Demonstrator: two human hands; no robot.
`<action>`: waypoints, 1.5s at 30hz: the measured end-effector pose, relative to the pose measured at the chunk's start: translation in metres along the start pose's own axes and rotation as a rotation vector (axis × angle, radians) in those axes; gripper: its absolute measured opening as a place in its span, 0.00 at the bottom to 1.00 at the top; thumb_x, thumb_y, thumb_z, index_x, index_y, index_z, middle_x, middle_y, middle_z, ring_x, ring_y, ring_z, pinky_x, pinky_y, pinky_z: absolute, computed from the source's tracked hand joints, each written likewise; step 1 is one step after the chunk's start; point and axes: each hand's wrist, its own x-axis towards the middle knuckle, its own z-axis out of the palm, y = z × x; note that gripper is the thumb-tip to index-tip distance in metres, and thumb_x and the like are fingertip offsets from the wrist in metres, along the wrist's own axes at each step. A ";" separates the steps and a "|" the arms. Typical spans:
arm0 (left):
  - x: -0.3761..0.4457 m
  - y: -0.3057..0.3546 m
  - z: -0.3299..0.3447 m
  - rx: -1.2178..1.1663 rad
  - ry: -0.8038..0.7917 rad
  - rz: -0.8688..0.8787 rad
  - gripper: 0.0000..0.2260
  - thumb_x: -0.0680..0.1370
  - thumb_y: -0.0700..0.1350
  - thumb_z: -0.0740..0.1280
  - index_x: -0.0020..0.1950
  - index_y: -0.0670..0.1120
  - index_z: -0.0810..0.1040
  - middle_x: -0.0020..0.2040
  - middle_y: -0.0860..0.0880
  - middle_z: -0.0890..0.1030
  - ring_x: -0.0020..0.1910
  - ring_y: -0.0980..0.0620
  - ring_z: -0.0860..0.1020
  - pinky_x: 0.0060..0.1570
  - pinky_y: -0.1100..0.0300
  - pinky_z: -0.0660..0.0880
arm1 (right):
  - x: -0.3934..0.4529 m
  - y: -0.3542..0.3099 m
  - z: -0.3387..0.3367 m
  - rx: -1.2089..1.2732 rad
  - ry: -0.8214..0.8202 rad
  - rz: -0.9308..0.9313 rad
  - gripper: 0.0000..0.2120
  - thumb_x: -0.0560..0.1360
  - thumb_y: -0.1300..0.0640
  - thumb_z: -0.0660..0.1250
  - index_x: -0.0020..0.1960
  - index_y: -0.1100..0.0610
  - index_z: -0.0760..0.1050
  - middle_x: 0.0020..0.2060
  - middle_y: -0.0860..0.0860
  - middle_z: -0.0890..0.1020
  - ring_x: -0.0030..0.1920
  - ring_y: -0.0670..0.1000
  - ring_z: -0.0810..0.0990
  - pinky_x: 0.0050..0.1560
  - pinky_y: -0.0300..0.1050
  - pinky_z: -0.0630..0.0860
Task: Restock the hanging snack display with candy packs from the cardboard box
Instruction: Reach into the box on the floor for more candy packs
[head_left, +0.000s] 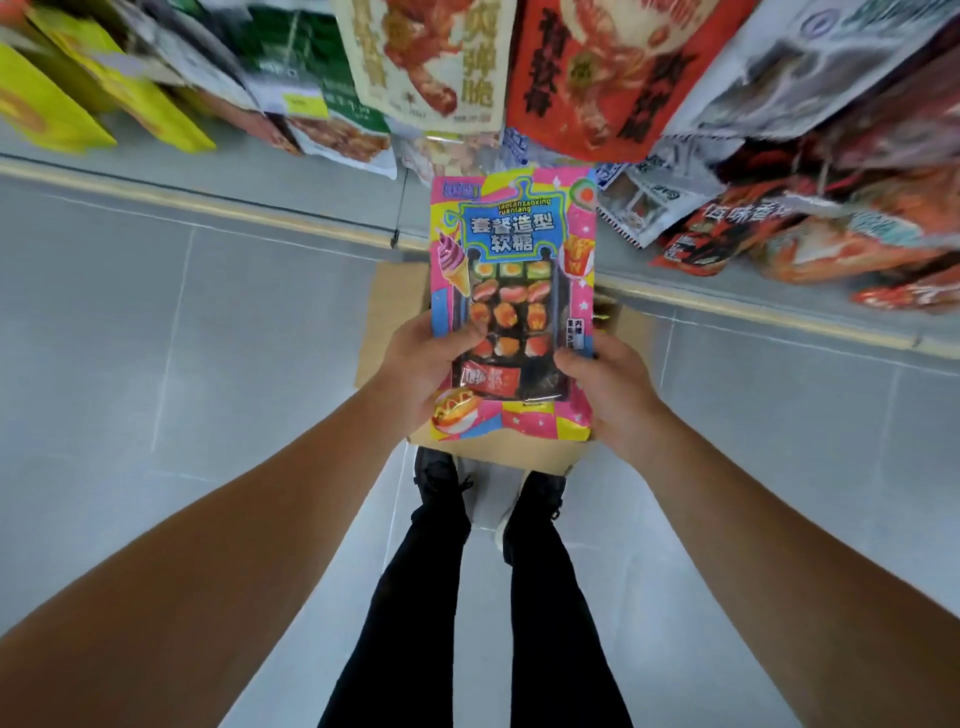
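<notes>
The candy pack (511, 306) is held upright, long axis vertical, printed face toward the camera, top edge toward the hanging snack bags (613, 78). The left hand (421, 364) and right hand (605, 389) each grasp one lower side edge. Directly beneath, the cardboard box (387, 312) sits on the grey tiled floor (156, 338).

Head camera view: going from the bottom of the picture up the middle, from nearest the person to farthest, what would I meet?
Black trouser legs → dark shoes → cardboard box on the floor → yellow-edged shelf base → hanging snack bags. The candy pack, held in both hands above the box, overlaps these.
</notes>
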 end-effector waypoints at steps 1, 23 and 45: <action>-0.011 0.007 0.003 0.016 -0.015 0.010 0.18 0.75 0.41 0.73 0.63 0.39 0.77 0.55 0.37 0.83 0.53 0.35 0.82 0.56 0.36 0.76 | -0.014 -0.006 -0.001 0.010 -0.001 -0.006 0.10 0.78 0.66 0.65 0.53 0.55 0.81 0.49 0.56 0.86 0.51 0.58 0.85 0.57 0.64 0.79; -0.397 0.206 0.183 0.366 -0.218 0.850 0.05 0.77 0.40 0.71 0.51 0.42 0.82 0.46 0.45 0.85 0.47 0.47 0.83 0.49 0.55 0.81 | -0.363 -0.214 -0.129 0.126 -0.012 -0.734 0.44 0.54 0.41 0.83 0.66 0.54 0.75 0.65 0.54 0.79 0.66 0.55 0.76 0.70 0.61 0.68; -0.563 0.324 0.335 0.285 -0.282 1.287 0.03 0.76 0.45 0.72 0.48 0.46 0.82 0.38 0.49 0.84 0.40 0.48 0.82 0.41 0.53 0.77 | -0.565 -0.379 -0.225 -0.180 0.420 -1.307 0.17 0.76 0.53 0.68 0.63 0.52 0.70 0.56 0.45 0.76 0.58 0.48 0.76 0.58 0.47 0.72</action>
